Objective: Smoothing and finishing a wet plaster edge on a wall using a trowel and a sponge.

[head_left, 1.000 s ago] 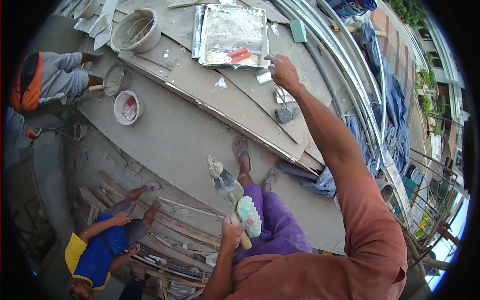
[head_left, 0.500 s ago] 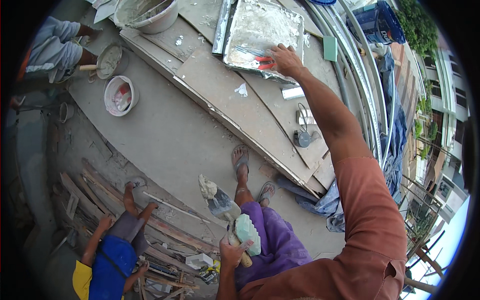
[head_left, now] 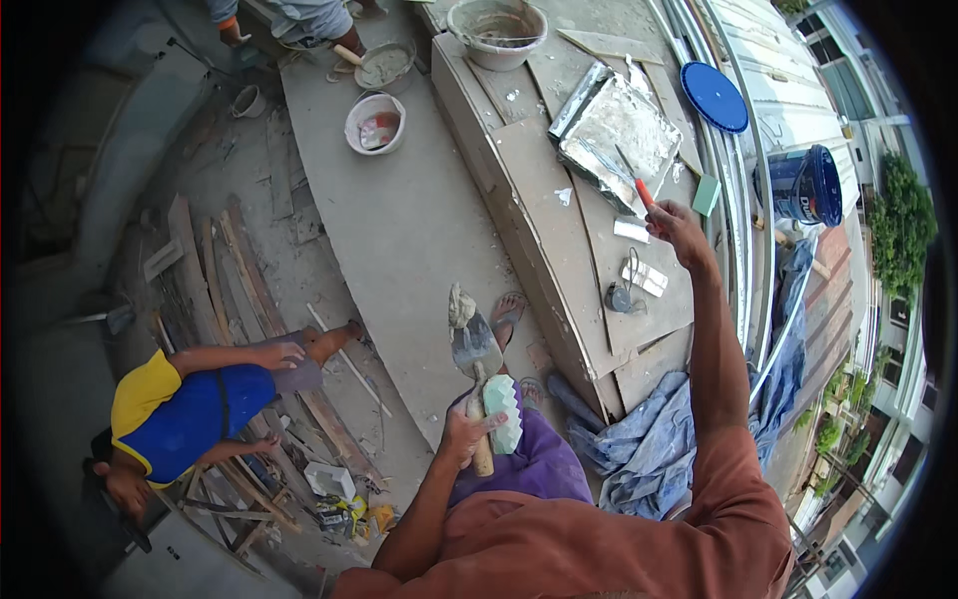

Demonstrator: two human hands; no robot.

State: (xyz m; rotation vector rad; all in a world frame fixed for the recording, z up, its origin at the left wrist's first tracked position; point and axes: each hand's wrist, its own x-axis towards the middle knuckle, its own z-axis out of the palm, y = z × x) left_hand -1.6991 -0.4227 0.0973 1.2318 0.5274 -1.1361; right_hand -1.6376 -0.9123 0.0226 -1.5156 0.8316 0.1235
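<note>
My left hand (head_left: pixel 462 436) is closed round the wooden handle of a trowel (head_left: pixel 476 347). Wet grey plaster clings to the tip of the blade. Against the handle, the same hand also holds a pale green piece (head_left: pixel 504 414) with a zigzag edge. Farther out, my right hand (head_left: pixel 675 232) grips a red-handled tool (head_left: pixel 643 190) with a slim dark pointed end; its exact kind is unclear. That tool is held over the near edge of a plaster-smeared tray (head_left: pixel 589 172) on the board-topped platform. Beside the right hand lies a green block (head_left: pixel 707 196).
Another person (head_left: pixel 205 409) in blue and yellow is at the left among wooden planks (head_left: pixel 244 275). Buckets (head_left: pixel 375 124) stand on the floor, and a plaster tub (head_left: pixel 496 35) sits on the platform. Metal channels, a blue lid (head_left: pixel 714 97) and a blue bucket (head_left: pixel 803 187) line the right.
My right hand has picked the red-handled tool up from the tray and drawn it back toward me. The view has turned, and the person at the left has shifted posture.
</note>
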